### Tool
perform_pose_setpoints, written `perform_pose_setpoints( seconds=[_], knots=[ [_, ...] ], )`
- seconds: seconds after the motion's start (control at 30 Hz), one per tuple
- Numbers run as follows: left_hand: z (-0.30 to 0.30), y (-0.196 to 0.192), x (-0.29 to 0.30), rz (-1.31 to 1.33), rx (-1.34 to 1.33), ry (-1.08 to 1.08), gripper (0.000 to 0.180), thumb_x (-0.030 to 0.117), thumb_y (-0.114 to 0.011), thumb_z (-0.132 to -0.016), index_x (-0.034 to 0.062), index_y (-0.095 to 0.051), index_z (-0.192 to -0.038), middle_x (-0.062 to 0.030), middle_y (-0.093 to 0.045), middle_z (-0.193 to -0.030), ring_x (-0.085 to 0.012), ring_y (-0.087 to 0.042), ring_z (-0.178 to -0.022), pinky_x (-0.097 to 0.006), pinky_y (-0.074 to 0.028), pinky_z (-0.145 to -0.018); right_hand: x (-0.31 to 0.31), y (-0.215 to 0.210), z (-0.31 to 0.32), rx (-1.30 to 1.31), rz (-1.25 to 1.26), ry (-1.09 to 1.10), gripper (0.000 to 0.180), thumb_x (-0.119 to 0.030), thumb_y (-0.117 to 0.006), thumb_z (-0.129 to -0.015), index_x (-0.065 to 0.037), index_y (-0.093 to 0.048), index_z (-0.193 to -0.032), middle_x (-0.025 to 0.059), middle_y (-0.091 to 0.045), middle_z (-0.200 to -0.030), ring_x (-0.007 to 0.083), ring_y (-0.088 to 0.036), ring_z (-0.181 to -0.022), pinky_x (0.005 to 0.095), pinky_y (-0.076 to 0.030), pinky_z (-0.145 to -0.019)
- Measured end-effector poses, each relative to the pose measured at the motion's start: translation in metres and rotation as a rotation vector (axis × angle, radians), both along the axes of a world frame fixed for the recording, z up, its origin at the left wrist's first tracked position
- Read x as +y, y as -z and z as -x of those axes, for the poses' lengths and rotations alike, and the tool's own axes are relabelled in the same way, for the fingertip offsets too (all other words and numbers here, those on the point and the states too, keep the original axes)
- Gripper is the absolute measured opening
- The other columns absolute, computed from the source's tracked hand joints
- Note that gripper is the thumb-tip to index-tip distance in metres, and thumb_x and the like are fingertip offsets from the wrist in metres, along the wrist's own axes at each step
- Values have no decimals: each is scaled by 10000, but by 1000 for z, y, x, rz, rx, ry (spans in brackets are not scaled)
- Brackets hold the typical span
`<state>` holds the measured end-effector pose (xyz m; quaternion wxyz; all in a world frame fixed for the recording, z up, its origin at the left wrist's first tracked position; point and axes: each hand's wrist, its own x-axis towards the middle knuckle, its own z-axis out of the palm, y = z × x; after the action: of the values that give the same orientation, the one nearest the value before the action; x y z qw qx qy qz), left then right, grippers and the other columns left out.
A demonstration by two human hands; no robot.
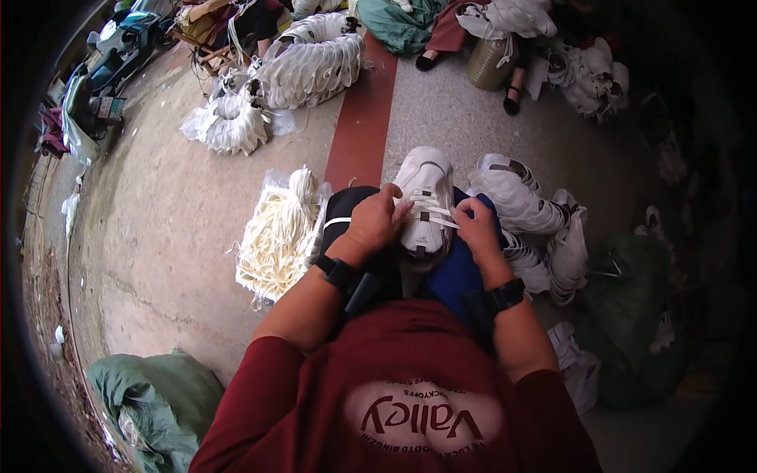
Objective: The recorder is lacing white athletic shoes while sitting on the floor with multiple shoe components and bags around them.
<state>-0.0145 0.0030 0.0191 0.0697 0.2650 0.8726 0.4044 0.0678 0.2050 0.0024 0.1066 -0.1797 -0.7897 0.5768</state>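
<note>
A white and grey sneaker rests across my lap with its toe pointing away from me. White shoelace runs in rows through its eyelets. My left hand is closed at the sneaker's left edge, its thumb and fingers against the lacing. Whether it pinches lace there as well, I cannot tell. On the other side, my right hand pinches a stretch of the lace that leads out from the eyelets. A white band crosses my left thigh, beside a plastic bag of loose cream-white laces on the ground.
Nested white shoes lie close to my right leg. Green sacks stand at lower left and right. Farther off are bundles of white shoes, seated people's legs and a parked scooter.
</note>
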Motion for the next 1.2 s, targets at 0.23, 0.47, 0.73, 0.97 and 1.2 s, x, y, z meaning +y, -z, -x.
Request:
perform_pose_setpoints(
  seconds=[0.23,0.47,0.73,0.97,1.2],
  knots=[
    [24,34,-63,-797,-416,-197,68,10,-581,-827,33,-517,-830,32,-508,-712,-45,-481,-654,-221,-416,-594,47,-3,-39,42,439,344,105,34,-579,-746,-67,-550,-740,-53,-440,-563,19,-364,-413,189,-256,-370],
    [-8,5,-44,40,149,-9,272,210,-688,-763,32,-560,-925,-111,-587,-794,-321,-574,-750,-387,-466,-680,-1,-21,-27,84,-691,-118,298,-152,-702,-725,-34,-545,-948,191,-572,-841,362,-566,-808,431,-452,-693],
    [-8,14,-6,58,310,211,367,168,-658,-694,39,-498,-998,-145,-572,-876,-333,-582,-844,-405,-471,-724,-16,-9,-8,26,-590,-211,363,-142,-704,-690,-28,-512,-976,211,-569,-867,389,-552,-837,443,-454,-732],
    [-4,2,0,5,316,208,308,171,-665,-691,76,-539,-955,-128,-613,-829,-315,-616,-765,-394,-493,-641,-20,-41,3,-101,-687,-245,262,-229,-682,-698,-32,-544,-803,194,-608,-726,381,-604,-746,448,-466,-633],
    [1,0,4,-44,312,234,214,173,-668,-700,113,-603,-894,-104,-632,-766,-306,-625,-723,-397,-489,-617,-9,-29,10,-194,-535,-200,264,-273,-692,-708,-35,-584,-665,155,-612,-691,344,-609,-695,409,-464,-610]
  ],
)
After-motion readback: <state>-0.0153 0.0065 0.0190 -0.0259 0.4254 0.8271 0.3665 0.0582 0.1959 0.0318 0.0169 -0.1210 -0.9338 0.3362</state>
